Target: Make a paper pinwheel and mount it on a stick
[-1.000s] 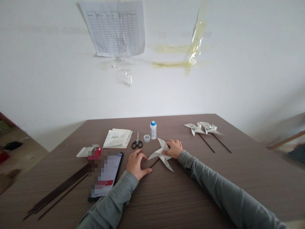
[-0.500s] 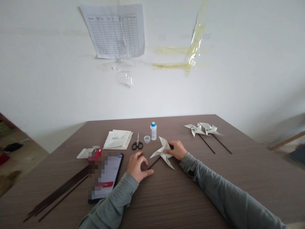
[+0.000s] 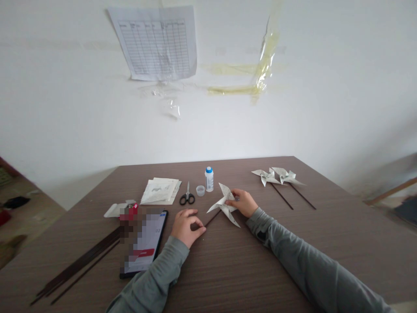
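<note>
A paper pinwheel [image 3: 222, 203] on a thin dark stick [image 3: 213, 218] is between my hands, low over the table. With thumb and fingertips, my right hand [image 3: 244, 202] grips the pinwheel at the right side of its centre. My left hand [image 3: 187, 228] pinches the lower end of the stick between thumb and index finger. Just beyond the pinwheel, a white bottle [image 3: 209, 180] with a blue top stands upright beside a small clear cap [image 3: 200, 191]. Black-handled scissors [image 3: 187, 198] lie left of the cap.
Two more pinwheels [image 3: 267, 177] lie at the back right. Left are stacked paper sheets [image 3: 159, 191], a small red box [image 3: 129, 211], a partly blurred phone or tablet [image 3: 148, 248] and several dark sticks [image 3: 78, 261]. A white wall [image 3: 208, 134] rises behind the table [image 3: 241, 269].
My left thumb and index finger have closed on the stick's end. My right thumb has come over the front of the pinwheel, which has risen slightly.
</note>
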The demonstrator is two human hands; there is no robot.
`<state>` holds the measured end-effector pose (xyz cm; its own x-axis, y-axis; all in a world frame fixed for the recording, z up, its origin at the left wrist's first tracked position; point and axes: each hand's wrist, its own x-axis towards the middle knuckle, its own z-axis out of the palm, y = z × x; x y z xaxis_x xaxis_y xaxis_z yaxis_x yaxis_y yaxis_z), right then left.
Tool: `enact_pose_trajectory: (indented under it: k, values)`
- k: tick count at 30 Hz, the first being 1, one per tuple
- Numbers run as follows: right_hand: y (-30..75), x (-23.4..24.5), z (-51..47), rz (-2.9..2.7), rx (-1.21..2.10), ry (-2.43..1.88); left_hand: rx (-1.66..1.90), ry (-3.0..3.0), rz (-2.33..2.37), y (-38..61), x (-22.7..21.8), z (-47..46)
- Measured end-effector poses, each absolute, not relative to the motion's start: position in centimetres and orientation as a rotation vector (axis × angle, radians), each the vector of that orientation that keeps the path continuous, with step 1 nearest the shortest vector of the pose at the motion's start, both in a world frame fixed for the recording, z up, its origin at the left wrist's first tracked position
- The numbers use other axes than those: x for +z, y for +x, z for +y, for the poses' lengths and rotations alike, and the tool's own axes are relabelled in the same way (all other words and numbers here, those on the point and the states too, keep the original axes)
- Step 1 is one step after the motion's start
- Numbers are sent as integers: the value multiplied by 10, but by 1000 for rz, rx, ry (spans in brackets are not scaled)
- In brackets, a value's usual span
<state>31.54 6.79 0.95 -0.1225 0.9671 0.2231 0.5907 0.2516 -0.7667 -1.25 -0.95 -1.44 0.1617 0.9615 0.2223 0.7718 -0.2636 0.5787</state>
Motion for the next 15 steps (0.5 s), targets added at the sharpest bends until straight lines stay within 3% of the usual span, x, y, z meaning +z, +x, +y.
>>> enact_pose_trajectory:
  k: [15]
  values:
    - [322,6,71,-1778,715,-1341,875,2056,1678,-9,-14,-10]
